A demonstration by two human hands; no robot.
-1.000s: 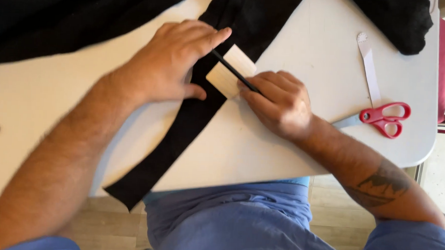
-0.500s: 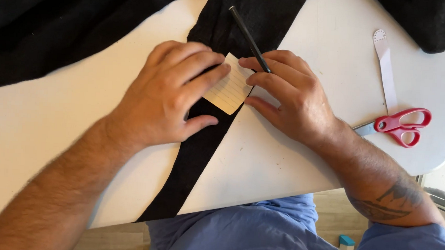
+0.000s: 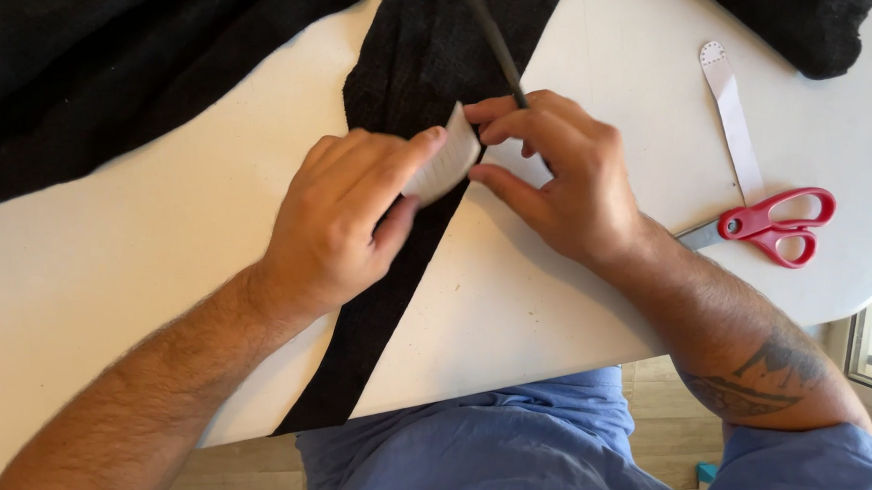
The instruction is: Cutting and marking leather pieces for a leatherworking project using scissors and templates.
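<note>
A long black fabric strip (image 3: 402,126) runs diagonally across the white table (image 3: 161,253). My left hand (image 3: 344,217) lies on the strip and pinches a small pale paper card (image 3: 444,162), which stands tilted up on edge. My right hand (image 3: 557,172) sits just right of the card, its fingertips touching the card's edge, and it holds a thin dark pencil (image 3: 494,42) that points away up the strip.
Red-handled scissors (image 3: 770,225) lie at the table's right edge beside a narrow white paper strip (image 3: 731,116). Large black cloth (image 3: 121,55) covers the far left; another black piece (image 3: 798,26) lies at the far right corner. The table's near edge is by my blue-clad lap.
The card, flat on the strip before, is now lifted on edge between my hands. The pencil has swung from lying across the card to pointing away. The view has drawn closer.
</note>
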